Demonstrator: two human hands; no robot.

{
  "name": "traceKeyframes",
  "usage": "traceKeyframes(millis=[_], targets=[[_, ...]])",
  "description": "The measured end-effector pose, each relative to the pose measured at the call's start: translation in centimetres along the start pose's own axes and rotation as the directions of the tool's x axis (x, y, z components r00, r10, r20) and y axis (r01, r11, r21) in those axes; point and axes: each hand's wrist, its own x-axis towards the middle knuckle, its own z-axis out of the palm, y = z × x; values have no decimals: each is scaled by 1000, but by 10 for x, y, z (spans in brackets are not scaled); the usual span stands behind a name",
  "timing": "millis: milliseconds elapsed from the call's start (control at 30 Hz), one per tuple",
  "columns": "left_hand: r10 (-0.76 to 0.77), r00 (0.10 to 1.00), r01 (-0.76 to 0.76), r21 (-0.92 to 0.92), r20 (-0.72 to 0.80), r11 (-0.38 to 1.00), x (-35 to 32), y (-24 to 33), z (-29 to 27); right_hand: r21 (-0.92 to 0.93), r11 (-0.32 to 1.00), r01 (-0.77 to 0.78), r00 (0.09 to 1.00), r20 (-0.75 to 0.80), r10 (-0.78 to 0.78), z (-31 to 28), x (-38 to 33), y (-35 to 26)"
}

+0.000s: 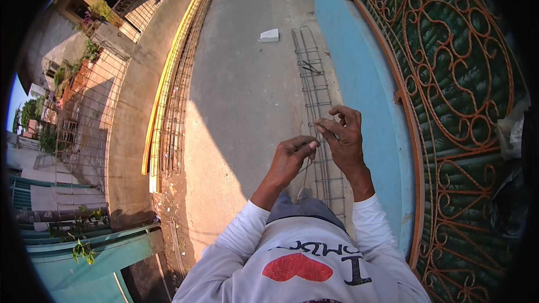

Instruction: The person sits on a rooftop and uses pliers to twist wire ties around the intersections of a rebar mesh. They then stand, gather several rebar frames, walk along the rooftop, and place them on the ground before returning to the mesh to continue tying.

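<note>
A: Where's the wire?
B: A thin tie wire point(308, 164), pinched in both the left hand point(293, 156) and right hand point(343, 134), above the rebar cage point(317, 95) lying beside the blue wall point(359, 78).
A: Its ends?
B: Too fine to tell.

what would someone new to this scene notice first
First the two bare hands raised mid-picture: the left hand and right hand pinch a thin wire between them. Under them a long rebar cage lies on the concrete ground along a blue wall. To the right an ornate orange scrollwork gate fills the frame; a second rebar cage lies at the left beside the opposite wall.
</note>
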Motion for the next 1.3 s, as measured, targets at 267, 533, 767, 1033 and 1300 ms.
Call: traceKeyframes(millis=[267, 533, 767, 1033, 1300], targets=[[-67, 998, 66, 70, 6, 995, -2, 11, 1, -67, 996, 58, 997, 56, -55, -6, 6, 17], [-25, 1000, 25, 30, -8, 999, 3, 2, 5, 616, 594, -517, 837, 219, 501, 9, -6, 9], [-89, 996, 90, -39, 25, 995, 6, 7, 8, 832, 207, -515, 772, 345, 534, 15, -21, 20], [-100, 995, 101, -49, 25, 994, 8, 5, 7, 772, 258, -581, 729, 352, 587, 10, -17, 18], [-107, 994, 108, -47, 16, 993, 9, -1, 6, 717, 371, -590, 750, 318, 580, 12, -18, 23]])
